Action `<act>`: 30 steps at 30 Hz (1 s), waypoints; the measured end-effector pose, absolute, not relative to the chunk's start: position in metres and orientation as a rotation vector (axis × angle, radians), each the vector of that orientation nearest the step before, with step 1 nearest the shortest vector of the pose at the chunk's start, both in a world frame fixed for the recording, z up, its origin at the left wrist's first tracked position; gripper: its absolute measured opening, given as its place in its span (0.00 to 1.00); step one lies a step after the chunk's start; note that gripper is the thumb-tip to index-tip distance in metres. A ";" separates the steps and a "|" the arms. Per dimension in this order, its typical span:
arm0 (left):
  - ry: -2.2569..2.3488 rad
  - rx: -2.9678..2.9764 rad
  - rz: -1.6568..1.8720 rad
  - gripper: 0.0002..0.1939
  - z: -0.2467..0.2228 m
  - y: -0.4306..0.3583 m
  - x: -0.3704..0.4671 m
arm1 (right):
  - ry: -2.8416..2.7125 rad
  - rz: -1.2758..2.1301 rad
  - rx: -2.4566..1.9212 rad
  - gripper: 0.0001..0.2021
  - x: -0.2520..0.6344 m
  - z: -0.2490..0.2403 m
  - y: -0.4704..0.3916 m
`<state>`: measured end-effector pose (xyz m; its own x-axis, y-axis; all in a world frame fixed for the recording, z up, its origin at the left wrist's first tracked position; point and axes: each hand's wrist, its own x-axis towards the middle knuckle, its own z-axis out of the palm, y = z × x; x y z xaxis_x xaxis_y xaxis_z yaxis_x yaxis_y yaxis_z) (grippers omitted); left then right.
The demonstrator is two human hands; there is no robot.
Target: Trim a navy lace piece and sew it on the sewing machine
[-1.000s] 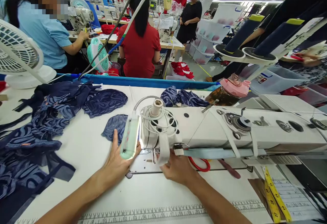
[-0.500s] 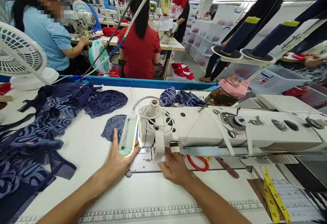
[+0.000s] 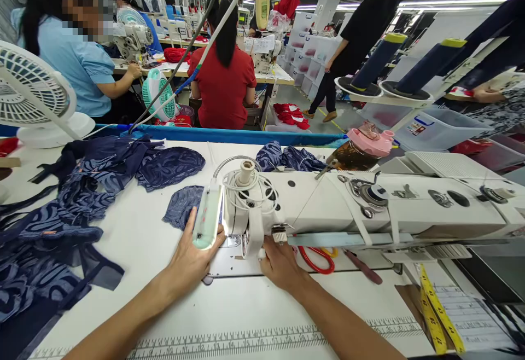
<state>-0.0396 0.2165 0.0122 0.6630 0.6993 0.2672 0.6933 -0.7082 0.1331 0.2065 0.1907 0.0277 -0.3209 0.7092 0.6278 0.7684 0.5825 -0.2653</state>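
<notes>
A white sewing machine (image 3: 320, 196) stands across the table, with a lit pale-green lamp (image 3: 206, 220) at its left end. My left hand (image 3: 192, 253) lies on the table left of the needle area, fingers spread, against a patterned blue fabric piece (image 3: 180, 205). The lamp covers part of this hand and of the cloth. On the other side of the needle area, my right hand (image 3: 283, 264) is bent under the machine arm; its fingertips are mostly hidden, and what they touch does not show.
Navy fabric pieces (image 3: 65, 218) are heaped on the left. Red-handled scissors (image 3: 318, 261) lie right of my right hand. A yellow tape measure (image 3: 435, 311) hangs at right. Thread cones (image 3: 377, 63), a pink-lidded jug (image 3: 365, 144) and a white fan (image 3: 36, 92) stand around; people sit beyond.
My left forefinger has moved slightly right, nearer the lamp. My right hand has shifted a little, its thumb less spread. A person in black behind has come into fuller view.
</notes>
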 end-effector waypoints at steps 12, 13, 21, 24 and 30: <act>1.063 2.905 0.585 0.31 0.027 0.214 -0.037 | -2.067 -0.252 -1.166 0.12 0.204 0.025 0.191; 1.061 2.906 0.573 0.31 0.029 0.213 -0.037 | -2.064 -0.259 -1.165 0.12 0.204 0.025 0.192; 1.082 2.906 0.549 0.34 0.028 0.210 -0.034 | -2.071 -0.244 -1.082 0.10 0.207 0.027 0.188; 1.136 2.929 0.519 0.36 0.025 0.210 -0.039 | -2.092 -0.226 -1.026 0.11 0.207 0.024 0.193; 0.995 2.918 0.740 0.18 0.025 0.214 -0.024 | -2.325 -0.410 -0.980 0.11 0.196 0.031 0.182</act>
